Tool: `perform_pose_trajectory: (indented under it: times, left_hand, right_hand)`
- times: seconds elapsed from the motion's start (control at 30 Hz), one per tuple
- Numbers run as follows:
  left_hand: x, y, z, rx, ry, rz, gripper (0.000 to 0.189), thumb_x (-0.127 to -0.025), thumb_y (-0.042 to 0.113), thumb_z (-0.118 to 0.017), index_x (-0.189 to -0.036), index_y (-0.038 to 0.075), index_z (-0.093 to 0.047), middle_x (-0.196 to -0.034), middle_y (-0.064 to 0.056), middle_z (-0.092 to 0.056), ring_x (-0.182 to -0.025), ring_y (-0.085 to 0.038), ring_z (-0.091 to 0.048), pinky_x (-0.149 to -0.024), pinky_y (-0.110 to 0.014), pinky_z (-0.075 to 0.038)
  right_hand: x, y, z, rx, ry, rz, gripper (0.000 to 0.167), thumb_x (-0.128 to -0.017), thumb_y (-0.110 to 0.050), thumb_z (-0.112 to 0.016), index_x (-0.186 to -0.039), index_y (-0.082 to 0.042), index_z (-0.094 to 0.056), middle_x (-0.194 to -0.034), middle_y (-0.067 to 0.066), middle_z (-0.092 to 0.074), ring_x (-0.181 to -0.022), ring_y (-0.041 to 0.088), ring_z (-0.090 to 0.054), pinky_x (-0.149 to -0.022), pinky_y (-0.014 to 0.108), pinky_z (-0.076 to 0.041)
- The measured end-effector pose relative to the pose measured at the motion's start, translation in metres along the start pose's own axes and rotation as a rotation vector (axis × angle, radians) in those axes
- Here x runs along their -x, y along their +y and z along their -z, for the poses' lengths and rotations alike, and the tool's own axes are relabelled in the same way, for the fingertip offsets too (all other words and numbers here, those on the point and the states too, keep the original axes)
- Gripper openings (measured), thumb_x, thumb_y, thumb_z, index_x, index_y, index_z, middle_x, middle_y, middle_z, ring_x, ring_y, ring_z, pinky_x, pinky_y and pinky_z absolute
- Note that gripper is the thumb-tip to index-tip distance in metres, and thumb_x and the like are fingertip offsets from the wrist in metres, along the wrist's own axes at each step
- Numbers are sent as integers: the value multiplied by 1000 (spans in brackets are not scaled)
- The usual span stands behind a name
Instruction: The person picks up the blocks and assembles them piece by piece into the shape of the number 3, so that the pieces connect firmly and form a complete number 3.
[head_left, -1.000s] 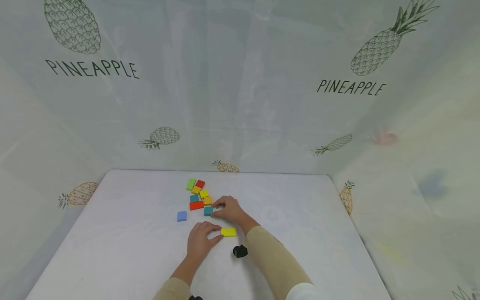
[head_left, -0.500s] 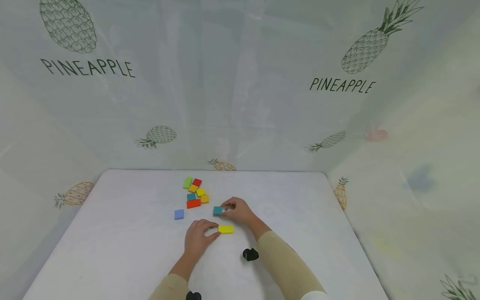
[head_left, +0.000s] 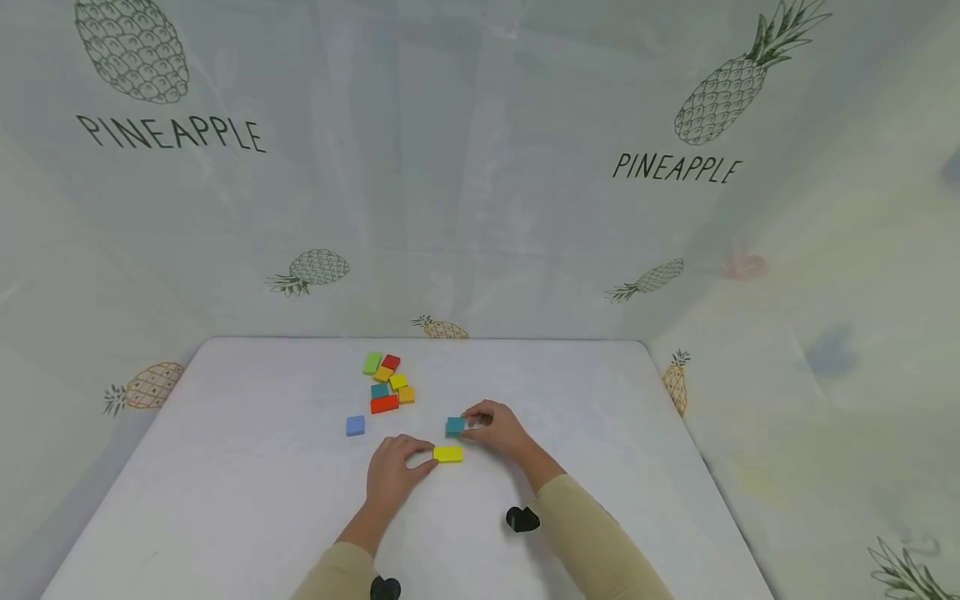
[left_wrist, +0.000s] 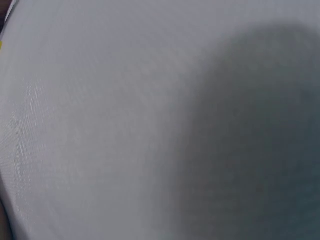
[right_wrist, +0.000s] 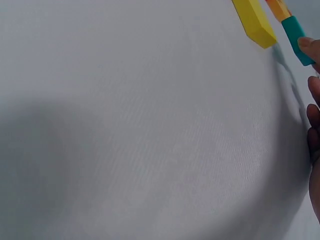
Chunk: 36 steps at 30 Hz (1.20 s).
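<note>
A pale-blue square block (head_left: 356, 426) sits furthest left, a cluster of red, orange, yellow, teal and green blocks (head_left: 395, 382) at its one o'clock. Here's your left hand (head_left: 393, 472), narrowed to a pinch on a yellow rectangular block (head_left: 448, 454) at its two o'clock! Near the yellow's twelve, a teal square block (head_left: 455, 427), pinched at its right side by your right hand (head_left: 500, 429), fingertips only block-width apart.
</note>
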<state>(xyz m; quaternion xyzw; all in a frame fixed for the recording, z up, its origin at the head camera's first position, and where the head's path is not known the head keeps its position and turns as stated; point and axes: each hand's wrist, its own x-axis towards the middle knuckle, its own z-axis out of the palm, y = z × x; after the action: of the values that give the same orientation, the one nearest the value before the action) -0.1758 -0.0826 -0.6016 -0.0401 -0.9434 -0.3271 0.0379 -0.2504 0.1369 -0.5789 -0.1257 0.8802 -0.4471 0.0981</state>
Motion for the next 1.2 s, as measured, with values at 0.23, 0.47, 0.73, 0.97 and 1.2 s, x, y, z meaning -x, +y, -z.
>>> perform_pose_trajectory:
  times: [0.23, 0.47, 0.73, 0.97, 1.2]
  left_hand:
    - [0, -1, -1, -9, -3, 6, 30, -81, 34, -81, -109, 25, -73, -100, 10, -64, -100, -15, -52, -88, -35, -47]
    - [0, 0, -1, 5, 1, 9, 30, -80, 33, -81, -109, 25, -73, -100, 10, -64, -100, -15, -53, -88, -35, -47]
    - [-1, -3, -3, -2, 3, 5, 30, -81, 33, -80, -109, 25, -73, -99, 11, -64, -99, -15, -53, -88, -35, -47]
    - [-2, -1, -1, 9, 6, -10, 30, -82, 32, -80, -109, 24, -73, -99, 10, -65, -100, -16, -53, -88, -36, -46]
    - [-2, -1, -1, 6, 26, -7, 30, -80, 31, -81, -108, 23, -73, -99, 9, -65, -98, -16, -53, -86, -36, -48]
  right_hand:
    - [13, 7, 8, -29, -1, 3, 27, -79, -19, -82, -103, -12, -73, -88, -5, -62, -85, 14, -56, -81, 31, -48]
    - [23, 16, 13, -50, -13, 2, 27, -80, -19, -82, -104, -12, -72, -89, -4, -63, -86, 14, -57, -83, 30, -48]
    - [32, 22, 17, -51, -17, 50, 28, -79, -20, -82, -105, -12, -73, -89, -3, -63, -87, 15, -57, -84, 32, -47]
    - [33, 25, 17, -23, -27, 99, 26, -78, -19, -84, -102, -14, -74, -89, -5, -62, -88, 16, -55, -85, 34, -45]
    - [32, 28, 12, 53, -18, 154, 24, -76, -23, -85, -98, -18, -77, -88, -12, -62, -87, 10, -52, -82, 31, -45]
